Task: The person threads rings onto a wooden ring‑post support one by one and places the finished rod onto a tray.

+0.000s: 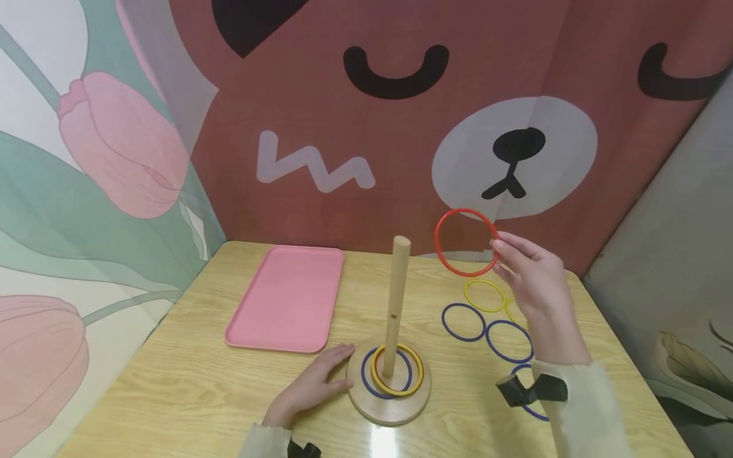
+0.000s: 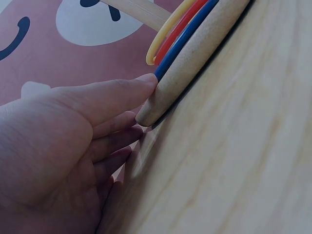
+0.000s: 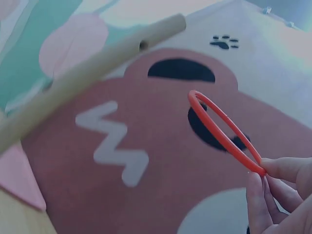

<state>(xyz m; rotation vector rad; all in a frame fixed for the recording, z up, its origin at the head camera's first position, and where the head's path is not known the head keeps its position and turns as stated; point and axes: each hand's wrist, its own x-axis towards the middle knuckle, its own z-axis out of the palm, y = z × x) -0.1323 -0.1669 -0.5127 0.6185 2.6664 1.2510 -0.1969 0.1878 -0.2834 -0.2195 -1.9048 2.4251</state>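
In the head view my right hand (image 1: pixel 538 280) pinches a red ring (image 1: pixel 438 245) by its right side, raised above the table to the right of the wooden peg (image 1: pixel 396 305). The right wrist view shows the thumb and fingers on the end of that red ring (image 3: pixel 214 127). Around the peg's foot, on its round wooden base (image 1: pixel 389 413), lie a blue ring (image 1: pixel 366 385), a yellow ring (image 1: pixel 420 375) and a red ring (image 2: pixel 183 29). My left hand (image 1: pixel 309 385) rests at the base's left side, its thumb touching the rim and its fingers extended.
Several loose rings lie on the table right of the base, among them a yellow ring (image 1: pixel 483 310) and a blue ring (image 1: pixel 443 323). A pink tray (image 1: pixel 286 299) lies at the back left. Behind the table hangs a printed bear curtain (image 1: pixel 309 216).
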